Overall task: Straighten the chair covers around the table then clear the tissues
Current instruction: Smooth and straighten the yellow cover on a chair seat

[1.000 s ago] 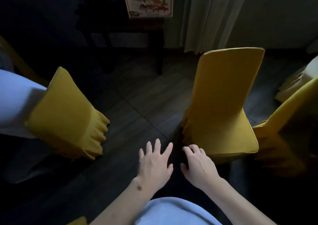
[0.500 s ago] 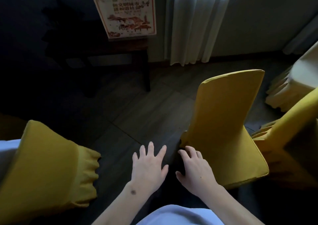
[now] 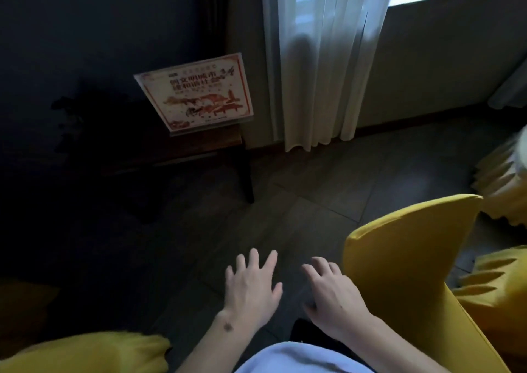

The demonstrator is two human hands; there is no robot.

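Head view, looking down at the floor [image 3: 299, 201]. The covered chair [image 3: 410, 272] fills the 4 o'clock part of the view. Its back stands upright with a slight lean, the long axis running from the seat at about 5 o'clock up to the top edge at about 2 o'clock; the top edge itself slopes from 9 o'clock up toward 3 o'clock. The chair cover is plain yellow cloth, drawn smooth over the back, with a rounded seam along the top.

A second yellow cover [image 3: 94, 352], with a gathered hem, lies at 7 o'clock. More pleated yellow cloth [image 3: 496, 295] shows at 3 to 4 o'clock, partly blurred.

The left hand [image 3: 251, 290] hovers palm down over the floor at 6 o'clock, fingers straight and spread apart, holding nothing. The right hand [image 3: 333, 295] hovers just beside the chair back's near edge, fingers loosely bent and apart; whether it touches the cover cannot be told.

At 11 o'clock a printed sign [image 3: 196, 93] leans on a dark wooden worktop [image 3: 199, 144]. A white curtain [image 3: 322, 58] hangs at 12 o'clock.
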